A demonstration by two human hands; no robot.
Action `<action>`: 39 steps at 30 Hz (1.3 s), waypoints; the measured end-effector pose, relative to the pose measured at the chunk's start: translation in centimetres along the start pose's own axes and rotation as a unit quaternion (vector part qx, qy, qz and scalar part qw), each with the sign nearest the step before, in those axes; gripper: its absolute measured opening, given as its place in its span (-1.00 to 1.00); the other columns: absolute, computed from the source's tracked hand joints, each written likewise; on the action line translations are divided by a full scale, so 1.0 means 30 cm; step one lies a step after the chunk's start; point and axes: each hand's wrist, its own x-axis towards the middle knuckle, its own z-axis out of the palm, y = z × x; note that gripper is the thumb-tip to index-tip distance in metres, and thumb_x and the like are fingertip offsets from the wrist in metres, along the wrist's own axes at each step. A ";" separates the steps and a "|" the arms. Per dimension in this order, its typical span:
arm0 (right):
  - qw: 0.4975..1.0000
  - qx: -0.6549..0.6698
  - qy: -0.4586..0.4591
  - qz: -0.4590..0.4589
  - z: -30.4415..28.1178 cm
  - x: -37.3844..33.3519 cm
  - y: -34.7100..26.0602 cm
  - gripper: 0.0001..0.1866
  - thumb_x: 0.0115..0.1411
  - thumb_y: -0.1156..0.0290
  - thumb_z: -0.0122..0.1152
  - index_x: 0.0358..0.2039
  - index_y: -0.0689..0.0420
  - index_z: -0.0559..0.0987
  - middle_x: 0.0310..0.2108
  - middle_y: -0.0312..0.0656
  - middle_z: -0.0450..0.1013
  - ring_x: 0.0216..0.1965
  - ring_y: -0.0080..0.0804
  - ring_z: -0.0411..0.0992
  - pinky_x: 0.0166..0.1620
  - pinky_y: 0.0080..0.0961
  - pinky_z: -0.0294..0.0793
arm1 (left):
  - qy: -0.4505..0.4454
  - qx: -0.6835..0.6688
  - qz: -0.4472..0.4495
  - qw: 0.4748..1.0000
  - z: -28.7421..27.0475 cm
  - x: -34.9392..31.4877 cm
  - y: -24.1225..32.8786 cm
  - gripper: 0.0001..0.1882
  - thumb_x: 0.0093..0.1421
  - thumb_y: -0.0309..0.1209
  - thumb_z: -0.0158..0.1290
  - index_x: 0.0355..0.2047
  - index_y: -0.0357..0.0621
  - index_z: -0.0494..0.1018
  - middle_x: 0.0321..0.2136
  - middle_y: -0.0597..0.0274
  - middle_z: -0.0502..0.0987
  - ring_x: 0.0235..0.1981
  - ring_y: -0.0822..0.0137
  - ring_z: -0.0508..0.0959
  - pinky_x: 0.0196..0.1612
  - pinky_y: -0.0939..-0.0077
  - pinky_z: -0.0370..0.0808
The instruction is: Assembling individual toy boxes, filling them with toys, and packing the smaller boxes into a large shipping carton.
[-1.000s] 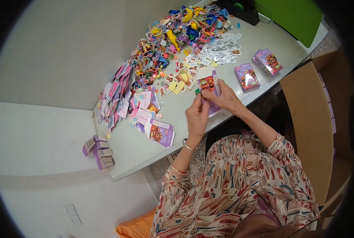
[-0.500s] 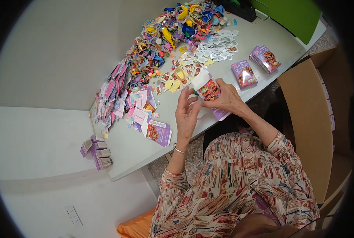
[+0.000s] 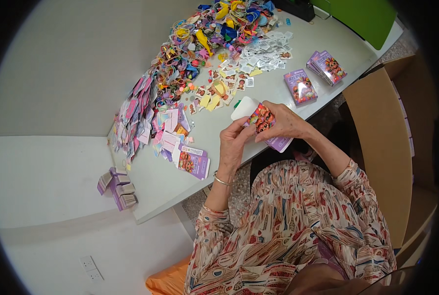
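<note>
Over the table's near edge I hold a small purple carton point(image 3: 262, 119) with a colourful picture on its front. Its white top flap point(image 3: 244, 108) stands out toward the upper left. My right hand point(image 3: 289, 123) is closed around the carton's right side, and the purple lower end pokes out below the fingers. My left hand point(image 3: 234, 142) pinches the carton's left edge beside the flap. A bit of something green point(image 3: 237, 103) shows past the flap. What is inside the carton is hidden.
Beyond my hands lie stickers point(image 3: 214, 93), small white packets point(image 3: 266, 51) and a heap of trinkets point(image 3: 195, 49). Folded cards point(image 3: 136, 115) pile up at left, near a flattened carton point(image 3: 194, 162). Filled cartons point(image 3: 300, 87) stand at right, above a large cardboard box point(image 3: 381, 162).
My left hand has closed from spread fingers onto the carton's left edge. The carton has tilted slightly in my right hand, and more of its purple lower end shows.
</note>
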 end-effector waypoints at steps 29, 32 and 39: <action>0.949 0.244 -0.179 0.083 -0.051 -0.073 0.102 -0.52 -0.08 0.40 0.45 -0.11 0.21 0.51 -0.33 -0.34 0.53 -0.37 -0.68 0.44 -0.25 -0.66 0.48 | -0.207 0.372 0.009 0.905 0.028 0.032 0.101 -0.24 0.10 -0.32 0.21 0.28 -0.03 0.13 0.10 -0.08 0.37 -0.07 0.09 0.54 -0.07 0.32 0.49; 0.955 0.232 -0.166 0.084 -0.049 -0.068 0.089 -0.51 -0.09 0.40 0.45 -0.11 0.21 0.52 -0.34 -0.34 0.54 -0.38 -0.68 0.44 -0.25 -0.66 0.47 | -0.196 0.439 0.107 0.871 0.028 0.030 0.089 -0.29 0.12 -0.36 0.17 0.26 -0.04 0.16 0.07 -0.13 0.38 0.03 0.00 0.46 0.03 0.26 0.42; 0.958 0.233 -0.127 0.106 -0.051 -0.070 0.111 -0.54 -0.11 0.38 0.43 -0.16 0.22 0.53 -0.37 -0.33 0.53 -0.40 -0.67 0.44 -0.30 -0.66 0.46 | -0.087 0.446 0.206 0.867 0.110 -0.003 0.069 -0.36 0.13 -0.41 0.14 0.21 -0.24 0.19 0.06 -0.15 0.40 0.16 0.01 0.36 0.13 0.34 0.33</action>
